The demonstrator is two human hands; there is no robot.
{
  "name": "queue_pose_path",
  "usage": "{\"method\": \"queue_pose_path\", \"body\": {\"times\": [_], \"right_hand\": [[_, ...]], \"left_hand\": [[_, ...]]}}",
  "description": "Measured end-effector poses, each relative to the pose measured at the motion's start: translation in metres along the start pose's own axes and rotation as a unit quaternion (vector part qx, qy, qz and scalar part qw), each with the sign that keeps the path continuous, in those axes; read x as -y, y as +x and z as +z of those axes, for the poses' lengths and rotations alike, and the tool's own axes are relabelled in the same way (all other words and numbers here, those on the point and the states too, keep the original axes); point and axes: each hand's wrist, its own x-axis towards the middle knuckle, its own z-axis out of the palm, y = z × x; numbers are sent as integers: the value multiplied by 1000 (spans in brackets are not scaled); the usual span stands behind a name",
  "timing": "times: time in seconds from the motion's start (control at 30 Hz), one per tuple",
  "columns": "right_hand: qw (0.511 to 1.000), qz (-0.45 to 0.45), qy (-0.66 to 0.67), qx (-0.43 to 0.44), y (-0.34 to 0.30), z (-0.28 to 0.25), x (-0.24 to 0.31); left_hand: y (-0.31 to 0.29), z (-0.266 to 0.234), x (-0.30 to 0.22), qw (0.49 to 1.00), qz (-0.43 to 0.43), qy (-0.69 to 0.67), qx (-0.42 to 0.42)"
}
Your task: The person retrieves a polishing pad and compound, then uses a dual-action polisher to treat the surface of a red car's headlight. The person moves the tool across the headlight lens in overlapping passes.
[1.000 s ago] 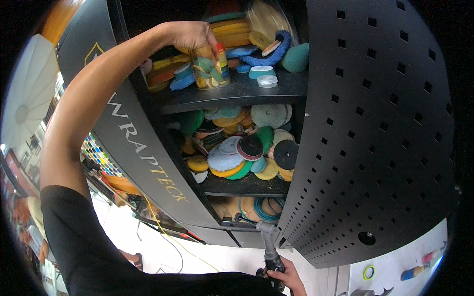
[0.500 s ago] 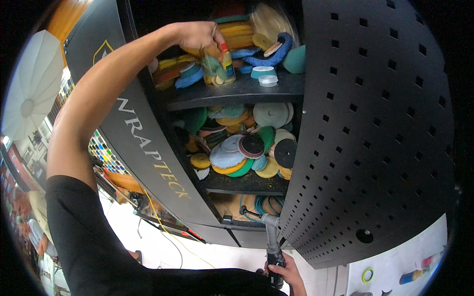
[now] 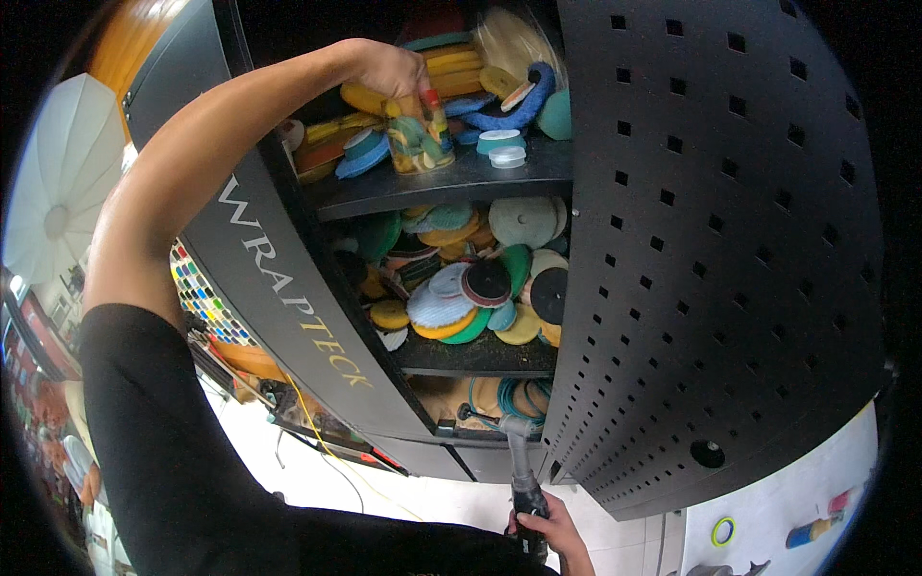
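Fingers (image 3: 424,81) of the left hand (image 3: 389,72) dip at the mouth of a clear tub (image 3: 423,169), but I cannot tell if they are wide, narrow or pinching something. Small pads (image 3: 411,134) fill much of the tub, which stands on the top shelf (image 3: 442,188). A light touch and slow moves should keep it from tipping. Near it is a round lid (image 3: 507,156). Lower down, the right hand (image 3: 552,526) is wrapped around a tool (image 3: 521,468).

Left hand's (image 3: 396,72) at the mouth of a clear jar (image 3: 421,161) of little pads (image 3: 413,136), right hand's (image 3: 553,528) gripping a black-and-grey tool (image 3: 521,470), and round pads (image 3: 442,305) are heaped one shelf (image 3: 475,358) down.
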Motion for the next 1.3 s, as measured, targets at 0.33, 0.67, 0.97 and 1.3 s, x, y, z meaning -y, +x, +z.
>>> {"method": "queue_pose_path", "body": {"times": [0.33,0.67,0.97,1.3], "right_hand": [[998,-21,56,-36,-4,-16,-10],[998,-23,55,-25,-12,-19,-9],[1000,-4,5,-21,-14,-14,-3],[999,27,19,-35,-16,-18,-13]], "left_hand": [[4,15,16,996,29,-50,-70],[14,9,19,996,48,42,-61],[12,8,12,995,28,14,-92],[9,14,20,991,46,-50,-117]]}}
